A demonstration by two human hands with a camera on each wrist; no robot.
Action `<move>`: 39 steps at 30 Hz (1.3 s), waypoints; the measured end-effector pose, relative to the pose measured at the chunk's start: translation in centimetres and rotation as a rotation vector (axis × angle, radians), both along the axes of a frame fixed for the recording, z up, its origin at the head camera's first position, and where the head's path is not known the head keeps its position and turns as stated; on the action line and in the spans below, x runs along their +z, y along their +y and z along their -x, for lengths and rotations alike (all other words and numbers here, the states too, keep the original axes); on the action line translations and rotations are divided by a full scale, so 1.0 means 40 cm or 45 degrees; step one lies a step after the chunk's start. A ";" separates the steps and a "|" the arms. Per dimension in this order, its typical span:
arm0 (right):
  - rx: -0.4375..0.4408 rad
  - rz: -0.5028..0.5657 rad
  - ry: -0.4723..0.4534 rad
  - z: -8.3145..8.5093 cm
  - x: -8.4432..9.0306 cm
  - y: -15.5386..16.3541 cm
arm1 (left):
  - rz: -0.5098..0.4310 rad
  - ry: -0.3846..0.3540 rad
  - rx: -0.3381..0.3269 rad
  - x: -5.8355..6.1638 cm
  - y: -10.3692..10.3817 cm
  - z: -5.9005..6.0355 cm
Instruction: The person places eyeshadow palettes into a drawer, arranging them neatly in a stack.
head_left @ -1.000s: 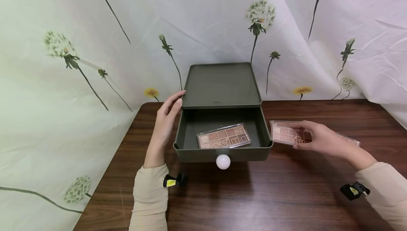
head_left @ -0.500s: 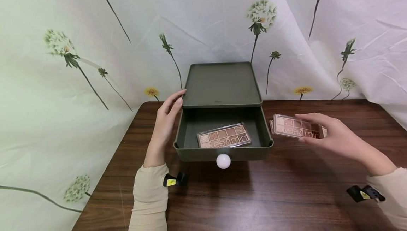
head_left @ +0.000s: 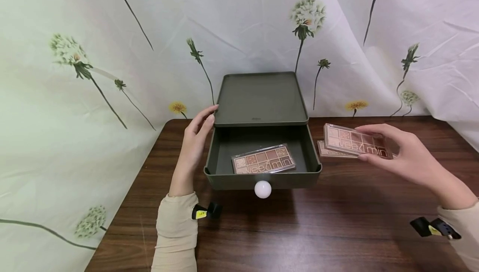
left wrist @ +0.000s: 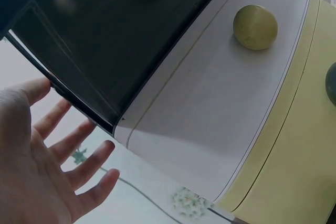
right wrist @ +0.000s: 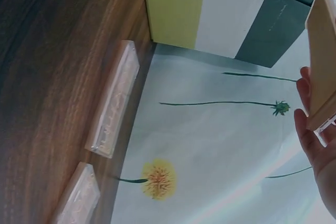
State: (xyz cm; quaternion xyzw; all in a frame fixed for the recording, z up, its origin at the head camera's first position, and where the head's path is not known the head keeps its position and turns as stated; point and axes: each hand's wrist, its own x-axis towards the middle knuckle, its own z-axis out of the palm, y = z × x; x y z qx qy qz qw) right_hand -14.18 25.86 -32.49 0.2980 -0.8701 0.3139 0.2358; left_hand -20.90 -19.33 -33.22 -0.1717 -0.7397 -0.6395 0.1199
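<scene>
A dark green drawer [head_left: 241, 139] is pulled out of the top of a storage unit [head_left: 260, 99]. Inside it lies an eyeshadow palette [head_left: 263, 159], slightly slanted. My left hand [head_left: 191, 145] touches the unit's upper left side with its fingertips, fingers spread and relaxed in the left wrist view. To the right of the drawer, my right hand [head_left: 406, 155] pinches another eyeshadow palette [head_left: 346, 139] by its right end, raised above the table and tilted. Partly covered by it in the head view, a further palette [head_left: 329, 151] lies on the table.
White and yellow drawers [left wrist: 273, 145] sit below the green one, with round knobs. The right wrist view shows two palettes on the table, one behind the other [right wrist: 79, 198]. A flower-print cloth [head_left: 149, 35] hangs behind the brown wooden table [head_left: 337, 230].
My right hand has picked a palette up off the table and lifted it, drifting slightly right. The left hand, the drawer and the palette inside have stayed put.
</scene>
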 end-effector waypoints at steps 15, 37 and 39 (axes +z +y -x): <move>0.380 0.176 0.114 -0.015 0.055 -0.070 | -0.003 -0.005 0.001 -0.002 -0.002 0.000; 0.541 0.006 0.204 0.003 0.105 -0.258 | -0.013 0.004 0.006 -0.003 0.004 0.001; 0.518 -0.016 0.173 0.007 0.108 -0.274 | -0.015 0.005 0.004 -0.003 0.004 0.001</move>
